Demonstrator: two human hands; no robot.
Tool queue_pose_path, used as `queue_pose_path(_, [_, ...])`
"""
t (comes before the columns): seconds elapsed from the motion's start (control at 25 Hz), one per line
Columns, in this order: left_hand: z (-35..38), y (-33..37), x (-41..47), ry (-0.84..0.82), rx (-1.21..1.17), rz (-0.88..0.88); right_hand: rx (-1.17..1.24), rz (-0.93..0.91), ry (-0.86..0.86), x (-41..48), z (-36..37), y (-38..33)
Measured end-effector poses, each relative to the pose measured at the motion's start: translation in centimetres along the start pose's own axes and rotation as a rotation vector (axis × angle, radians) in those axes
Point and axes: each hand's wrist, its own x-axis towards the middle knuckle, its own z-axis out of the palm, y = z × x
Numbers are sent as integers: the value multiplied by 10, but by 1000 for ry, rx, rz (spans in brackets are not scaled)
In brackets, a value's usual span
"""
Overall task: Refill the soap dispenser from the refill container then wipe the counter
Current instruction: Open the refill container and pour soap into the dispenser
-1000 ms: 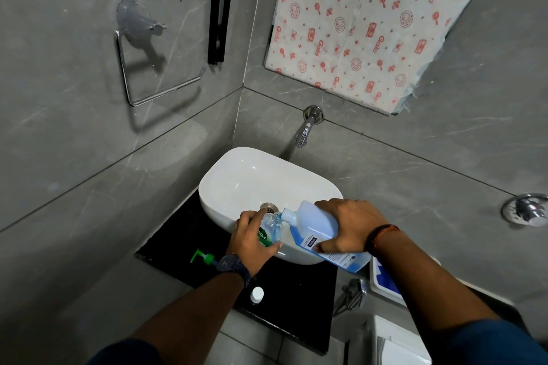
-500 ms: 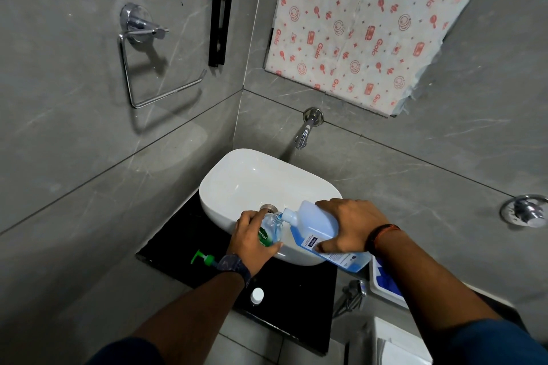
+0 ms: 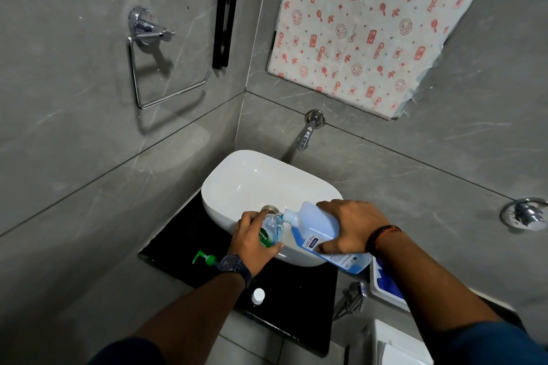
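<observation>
My left hand (image 3: 253, 238) grips a small clear soap dispenser bottle (image 3: 271, 230) with a green label, held over the near rim of the white basin (image 3: 237, 184). My right hand (image 3: 353, 227) holds the pale blue refill container (image 3: 314, 221) tilted on its side, its spout touching the dispenser's open neck. The green pump head (image 3: 204, 258) lies on the black counter (image 3: 296, 305) left of my wrist. A white cap (image 3: 258, 295) sits on the counter near its front edge.
A wall tap (image 3: 307, 135) juts out above the basin. A chrome towel ring (image 3: 154, 68) hangs on the left wall, a valve (image 3: 525, 213) on the right wall. A white and blue object (image 3: 385, 281) lies right of the counter.
Both hands stay in the same pouring pose over the basin. The view has tilted down very slightly.
</observation>
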Motion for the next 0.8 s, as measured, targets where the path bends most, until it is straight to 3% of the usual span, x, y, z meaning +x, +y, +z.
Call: queue_pose_path(0.8, [0,2,2,-24,1,-28,-14,-13,-12,0,-5,0])
